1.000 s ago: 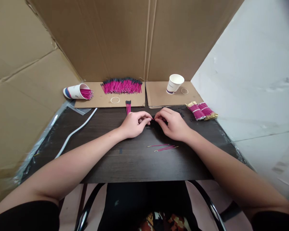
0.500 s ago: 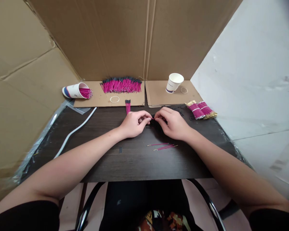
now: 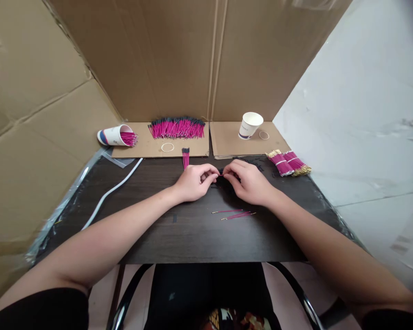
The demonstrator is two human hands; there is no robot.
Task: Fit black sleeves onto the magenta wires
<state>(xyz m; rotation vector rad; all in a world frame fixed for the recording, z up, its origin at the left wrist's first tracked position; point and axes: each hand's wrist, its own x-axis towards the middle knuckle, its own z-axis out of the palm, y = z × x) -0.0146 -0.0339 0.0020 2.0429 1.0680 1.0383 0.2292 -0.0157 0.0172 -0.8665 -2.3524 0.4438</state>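
Observation:
Between my two hands runs a thin magenta wire, mostly covered by the fingers. My left hand pinches one end of it, and my right hand pinches the other; both are closed. Small black sleeves lie scattered behind and under my right hand. Nearer to me, a few loose magenta wires with metal tips rest on the dark table. Just behind my left hand is a small row of magenta wires with black ends.
Cardboard sheets at the back carry a large pile of black-ended wires, a rubber band and an upright paper cup. A tipped cup holds more wires. Banded wire bundles lie right; a white cable crosses the left side.
The whole view has shifted slightly, so things appear a little lower. Both hands keep their pinch on the wire, with hardly any visible movement.

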